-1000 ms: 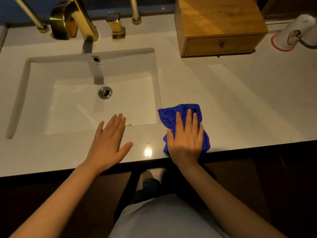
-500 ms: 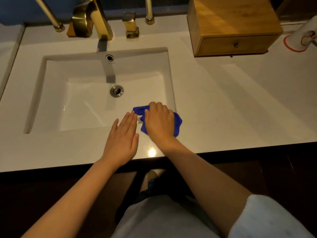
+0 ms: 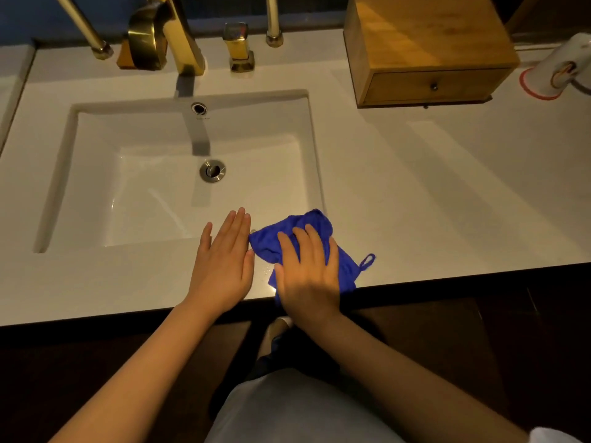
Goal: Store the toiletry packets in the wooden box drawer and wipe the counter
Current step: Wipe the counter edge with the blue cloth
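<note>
Right hand [image 3: 308, 276] presses flat, fingers spread, on the blue cloth [image 3: 343, 263] at the near bench [image 3: 447, 219] edge, just right of the sink [image 3: 188, 177]. Left hand [image 3: 224, 266] rests flat and empty beside it. Cloth's long axis runs near-to-far, slightly leftward. Unwiped bench lies mostly rightward; right hand is nearer. Wooden box [image 3: 425, 46] sits far right, drawer [image 3: 435, 86] closed; no packets visible.

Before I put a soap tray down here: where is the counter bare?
Bare: the white counter between the sink, the wooden box and the front edge. Crowded: the strip before the sink, where the left hand lies flat and the right hand presses the blue cloth.
</note>
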